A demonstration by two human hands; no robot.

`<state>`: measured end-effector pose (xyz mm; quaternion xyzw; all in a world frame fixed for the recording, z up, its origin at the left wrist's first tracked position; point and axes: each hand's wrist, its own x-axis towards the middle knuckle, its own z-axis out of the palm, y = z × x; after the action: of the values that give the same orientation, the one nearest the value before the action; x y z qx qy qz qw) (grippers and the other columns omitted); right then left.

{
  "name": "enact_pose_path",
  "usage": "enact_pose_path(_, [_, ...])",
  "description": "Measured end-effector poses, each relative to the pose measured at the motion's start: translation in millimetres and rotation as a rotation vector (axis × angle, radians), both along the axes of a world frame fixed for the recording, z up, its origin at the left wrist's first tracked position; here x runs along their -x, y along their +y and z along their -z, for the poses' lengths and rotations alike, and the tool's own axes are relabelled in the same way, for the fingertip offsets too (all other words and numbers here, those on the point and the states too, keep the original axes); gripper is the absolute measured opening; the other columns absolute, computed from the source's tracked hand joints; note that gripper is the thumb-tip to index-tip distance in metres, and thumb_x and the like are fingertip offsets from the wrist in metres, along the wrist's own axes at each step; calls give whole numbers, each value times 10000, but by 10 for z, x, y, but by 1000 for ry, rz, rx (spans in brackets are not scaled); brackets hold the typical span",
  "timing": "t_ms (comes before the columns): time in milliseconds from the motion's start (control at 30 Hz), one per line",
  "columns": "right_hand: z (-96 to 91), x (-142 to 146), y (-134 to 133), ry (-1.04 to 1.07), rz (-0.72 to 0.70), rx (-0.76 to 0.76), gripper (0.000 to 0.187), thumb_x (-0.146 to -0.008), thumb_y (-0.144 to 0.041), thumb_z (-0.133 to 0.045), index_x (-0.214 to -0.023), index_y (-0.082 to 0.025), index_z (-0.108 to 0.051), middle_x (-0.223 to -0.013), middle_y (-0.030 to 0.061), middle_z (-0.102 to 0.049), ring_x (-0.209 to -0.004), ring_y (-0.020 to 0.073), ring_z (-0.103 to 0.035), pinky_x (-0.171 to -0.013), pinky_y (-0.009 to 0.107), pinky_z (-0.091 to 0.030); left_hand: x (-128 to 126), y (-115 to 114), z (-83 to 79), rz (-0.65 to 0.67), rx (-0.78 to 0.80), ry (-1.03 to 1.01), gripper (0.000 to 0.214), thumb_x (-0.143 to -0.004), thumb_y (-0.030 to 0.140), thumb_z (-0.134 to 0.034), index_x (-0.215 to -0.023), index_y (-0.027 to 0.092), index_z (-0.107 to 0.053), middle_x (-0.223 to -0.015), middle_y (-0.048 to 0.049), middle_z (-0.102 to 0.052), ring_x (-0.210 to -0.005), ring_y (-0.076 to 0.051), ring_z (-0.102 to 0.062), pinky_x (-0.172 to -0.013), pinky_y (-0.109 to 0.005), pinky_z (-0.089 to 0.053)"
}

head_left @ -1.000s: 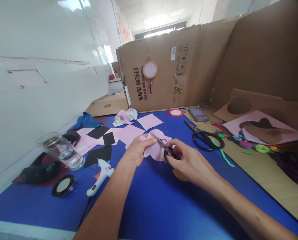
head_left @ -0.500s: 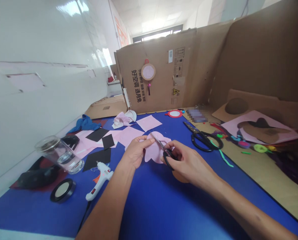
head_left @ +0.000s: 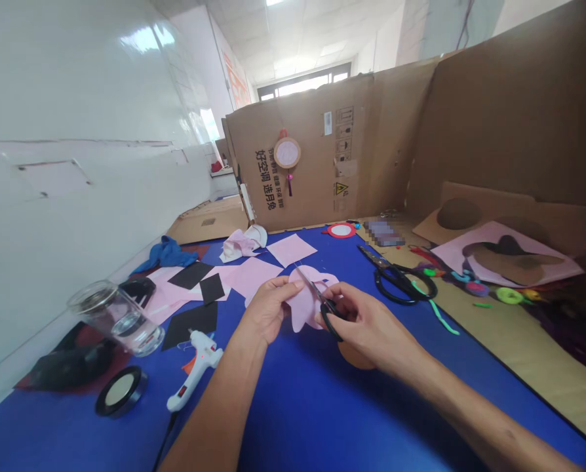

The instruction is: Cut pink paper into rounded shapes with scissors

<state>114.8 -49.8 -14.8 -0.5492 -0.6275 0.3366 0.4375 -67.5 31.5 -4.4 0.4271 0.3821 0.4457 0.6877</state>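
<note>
I see my left hand (head_left: pixel 268 308) with its grip pinching the near-left edge of the pink felt shape (head_left: pixel 303 309), thumb on top, holding it just above the blue surface (head_left: pixel 297 406) at the middle of my view. My right hand (head_left: pixel 366 324) has its grip closed through the loops of the small scissors (head_left: pixel 321 300), whose blades lie across the felt and point toward 11 o'clock; I cannot tell how far the blades are parted. From my hands, the large black scissors (head_left: pixel 396 280) lie at 2 o'clock, well apart. The glue gun (head_left: pixel 195 367) lies at 8 o'clock, with the glass jar (head_left: pixel 116 318) on its side at 9 o'clock.
</note>
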Motion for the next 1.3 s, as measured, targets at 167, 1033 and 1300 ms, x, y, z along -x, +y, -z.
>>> enact_pose_path(167, [34,-7,13,16,4,-12,204,-866,-399,-714,-1014,-259,-713,-745,-32,-708,-625,164,-586,-602,259,-444,-11,-7,-7,8,4,5,349,-540,314,-984,-735,116,-774,-678,-46,-717,-600,-140,-612,-639,-293,-503])
enact_pose_path(1033, [-2,-8,1,-9,44,-6,162,-858,-337,-672,-996,-256,-702,-641,-60,-595,-554,147,-500,-555,248,-375,-13,-6,13,20,-7,39,331,-558,333,-976,-709,142,-752,-693,-48,-708,-639,-161,-624,-667,-322,-526])
enact_pose_path(1300, [-5,-5,2,11,38,11,152,-852,-327,-676,-988,-261,-698,-622,-67,-584,-543,147,-495,-548,248,-369,-20,-7,13,17,7,36,345,-538,335,-981,-717,136,-761,-717,-57,-717,-662,-174,-642,-683,-340,-546])
